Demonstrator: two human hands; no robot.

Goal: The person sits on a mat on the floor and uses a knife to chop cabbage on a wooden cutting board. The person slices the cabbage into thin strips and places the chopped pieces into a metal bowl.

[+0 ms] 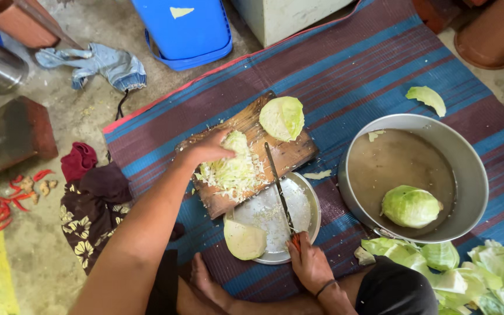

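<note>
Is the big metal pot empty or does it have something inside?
Not empty: the big metal pot holds murky water and one cabbage piece lying in it.

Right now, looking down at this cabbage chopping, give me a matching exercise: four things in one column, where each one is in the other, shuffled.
Things:
1. Shredded cabbage
2. Whole cabbage
3. Knife
4. Red chillies

Places:
A. In the right hand
B. On the bare floor
C. On the wooden board, under the left hand
D. In the big metal pot

Pairs: 1-C, 2-D, 3-A, 4-B
</note>
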